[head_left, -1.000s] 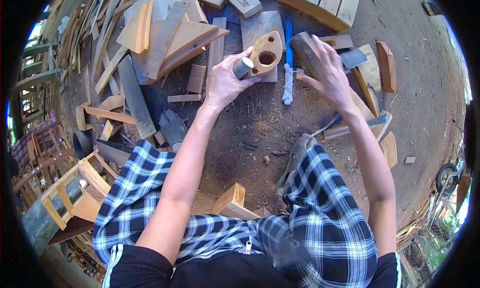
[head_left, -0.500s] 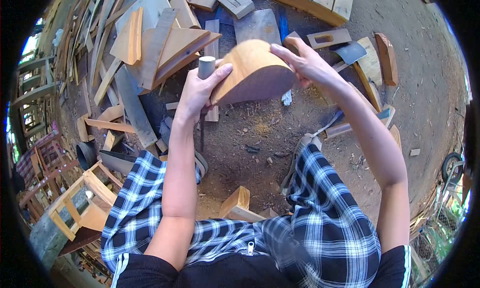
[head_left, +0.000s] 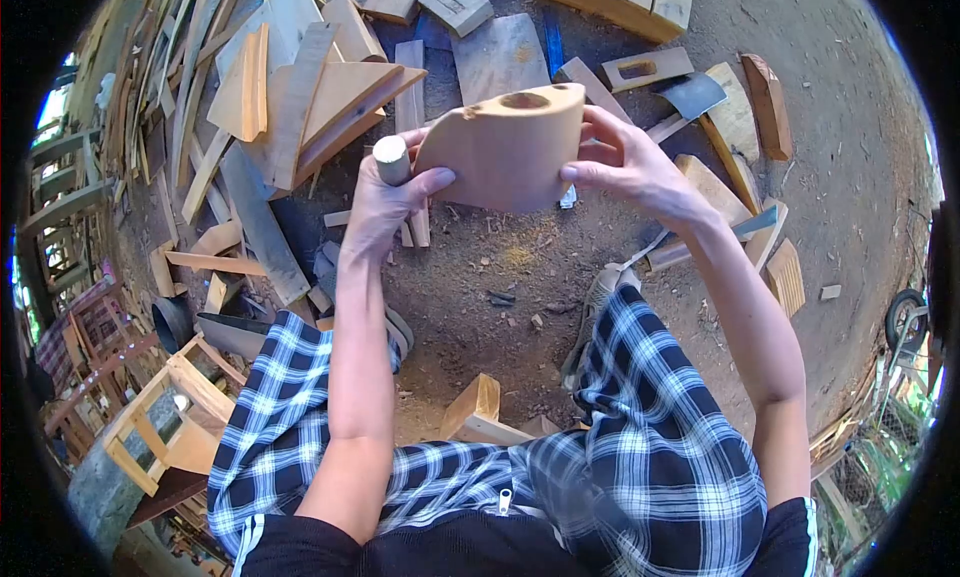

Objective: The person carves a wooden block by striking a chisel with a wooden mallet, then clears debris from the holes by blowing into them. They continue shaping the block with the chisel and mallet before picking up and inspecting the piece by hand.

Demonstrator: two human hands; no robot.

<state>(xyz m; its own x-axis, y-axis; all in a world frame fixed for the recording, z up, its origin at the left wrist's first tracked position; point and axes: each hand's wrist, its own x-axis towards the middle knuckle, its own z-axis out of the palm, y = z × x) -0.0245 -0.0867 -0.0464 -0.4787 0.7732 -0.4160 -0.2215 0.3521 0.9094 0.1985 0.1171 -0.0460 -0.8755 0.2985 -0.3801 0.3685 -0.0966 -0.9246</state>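
Observation:
A curved wooden block (head_left: pixel 505 162) hangs between my hands above the dirt ground. Its narrow top edge faces up, with a round hole (head_left: pixel 525 101) in it and a rough notch at the left. My left hand (head_left: pixel 375 212) grips the block's left end, thumb on the near face. The same hand also holds a tool with a pale cylindrical handle (head_left: pixel 392 161), its end sticking up beside the thumb; the rest of it is hidden. At the other end, my right hand (head_left: pixel 640 172) pinches the block, thumb in front and fingers behind.
Boards and cut offcuts (head_left: pixel 310 107) are piled at the left. Ahead lie a flat plank (head_left: pixel 500 57) and a slotted wooden piece (head_left: pixel 645 69). A dark metal blade (head_left: pixel 693 95) on a wooden handle lies at the right. Near my legs sits a small wooden block (head_left: pixel 472 407).
The block has been turned in my hands, so its holed edge now shows instead of the smooth curved side. My right hand shifted from its top to its right end. The tool handle tilted toward me.

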